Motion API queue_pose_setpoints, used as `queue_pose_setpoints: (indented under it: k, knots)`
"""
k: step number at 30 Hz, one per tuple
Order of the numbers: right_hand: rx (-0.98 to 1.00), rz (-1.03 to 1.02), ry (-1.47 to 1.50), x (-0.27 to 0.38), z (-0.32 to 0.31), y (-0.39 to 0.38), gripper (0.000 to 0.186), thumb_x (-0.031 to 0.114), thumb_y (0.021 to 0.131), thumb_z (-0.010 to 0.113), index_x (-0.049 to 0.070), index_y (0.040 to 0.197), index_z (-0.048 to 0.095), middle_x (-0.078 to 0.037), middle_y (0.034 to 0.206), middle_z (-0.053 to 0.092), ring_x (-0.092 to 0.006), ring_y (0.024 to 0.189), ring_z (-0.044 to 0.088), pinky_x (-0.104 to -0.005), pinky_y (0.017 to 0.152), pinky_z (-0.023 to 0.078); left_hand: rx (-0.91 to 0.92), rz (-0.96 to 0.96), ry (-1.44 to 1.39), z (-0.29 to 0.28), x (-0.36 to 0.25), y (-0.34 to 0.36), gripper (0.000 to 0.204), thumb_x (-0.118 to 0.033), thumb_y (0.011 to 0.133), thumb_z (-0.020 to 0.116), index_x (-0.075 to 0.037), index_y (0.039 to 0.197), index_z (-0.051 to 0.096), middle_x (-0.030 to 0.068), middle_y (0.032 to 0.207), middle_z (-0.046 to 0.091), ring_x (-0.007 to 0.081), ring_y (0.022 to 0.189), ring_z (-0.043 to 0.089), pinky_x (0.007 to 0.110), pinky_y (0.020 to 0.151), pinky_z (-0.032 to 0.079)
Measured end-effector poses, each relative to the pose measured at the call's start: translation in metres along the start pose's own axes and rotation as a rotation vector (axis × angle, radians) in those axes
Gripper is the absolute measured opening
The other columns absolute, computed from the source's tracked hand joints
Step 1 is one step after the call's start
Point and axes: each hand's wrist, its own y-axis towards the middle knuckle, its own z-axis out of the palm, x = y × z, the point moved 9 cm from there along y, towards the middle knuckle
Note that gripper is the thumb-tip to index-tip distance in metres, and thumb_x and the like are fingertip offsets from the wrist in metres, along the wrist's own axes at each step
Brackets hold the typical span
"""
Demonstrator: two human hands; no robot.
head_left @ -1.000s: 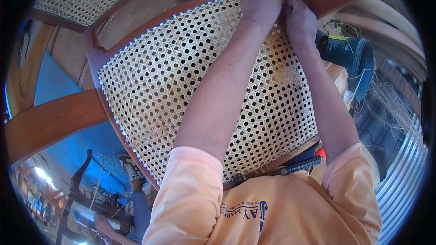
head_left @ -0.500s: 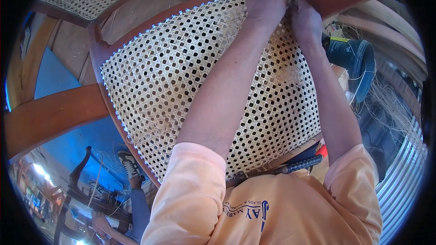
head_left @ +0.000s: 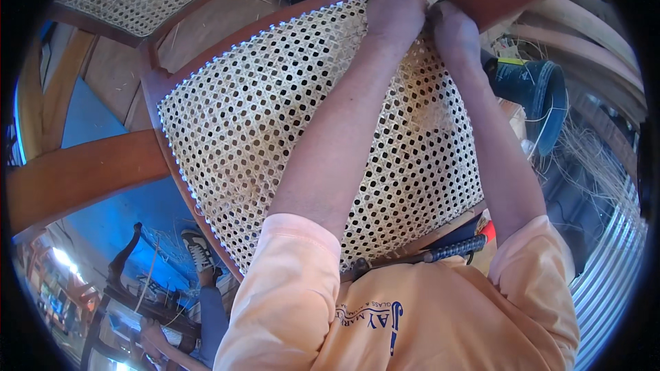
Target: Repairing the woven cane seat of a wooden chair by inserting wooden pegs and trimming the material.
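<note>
Hands both up at the far edge of the cane seat (head_left: 275,130). Left hand (head_left: 397,10) curled w/ fingers pressed down on the weave right at the rim; right hand (head_left: 454,31) just beside it, fingers bent, can't tell if it's pinching a strand. Wooden frame (head_left: 165,89) runs round the webbing. Dark-handled tool (head_left: 447,251) lies at the near edge by the person's chest. Blue container (head_left: 533,89) off to the right.

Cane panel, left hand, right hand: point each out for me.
Cane panel (head_left: 240,130), head view, on the open weave left of the arm.
Left hand (head_left: 395,10), head view, back of hand.
Right hand (head_left: 454,34), head view, back of hand.
</note>
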Motion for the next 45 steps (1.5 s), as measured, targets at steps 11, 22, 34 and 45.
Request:
queue_pose_setpoints:
  k: [11, 22, 34, 45]
  knots:
    - [-0.024, 0.171, 0.191, -0.012, -0.011, -0.001, 0.010, 0.012, 0.081, 0.052, 0.008, 0.086, 0.060, -0.017, 0.082, 0.062, -0.0336, 0.073, 0.061, -0.0403, 0.066, 0.050, -0.022, 0.073, 0.068, -0.005, -0.012, 0.000, 0.013, -0.012, 0.072, 0.058, -0.009, 0.082, 0.066, 0.0115, 0.083, 0.064, 0.0271, 0.081, 0.063, 0.039, 0.070, 0.050]
    - [-0.154, 0.250, 0.342, -0.011, -0.027, -0.012, 0.014, 0.012, 0.082, 0.051, 0.007, 0.091, 0.061, -0.019, 0.083, 0.061, -0.0357, 0.078, 0.059, -0.0403, 0.070, 0.047, -0.024, 0.068, 0.049, -0.009, -0.016, 0.016, 0.015, -0.015, 0.077, 0.051, -0.005, 0.082, 0.061, 0.0170, 0.083, 0.062, 0.0314, 0.078, 0.061, 0.042, 0.068, 0.049]
    - [-0.141, 0.387, 0.430, -0.015, -0.029, -0.012, 0.015, 0.017, 0.082, 0.054, 0.009, 0.092, 0.062, -0.019, 0.085, 0.061, -0.0359, 0.081, 0.058, -0.0397, 0.072, 0.046, -0.046, 0.141, 0.006, -0.017, -0.023, 0.017, 0.016, -0.013, 0.081, 0.048, -0.001, 0.076, 0.057, 0.0200, 0.077, 0.060, 0.0355, 0.073, 0.060, 0.045, 0.063, 0.048]
    - [-0.040, 0.326, 0.334, -0.010, -0.021, -0.007, 0.017, 0.016, 0.081, 0.051, 0.010, 0.091, 0.063, -0.018, 0.090, 0.061, -0.0355, 0.084, 0.058, -0.0398, 0.074, 0.047, -0.090, 0.179, -0.081, -0.020, -0.019, 0.014, 0.017, -0.014, 0.081, 0.048, -0.001, 0.079, 0.058, 0.0200, 0.077, 0.060, 0.0369, 0.074, 0.059, 0.043, 0.065, 0.047]
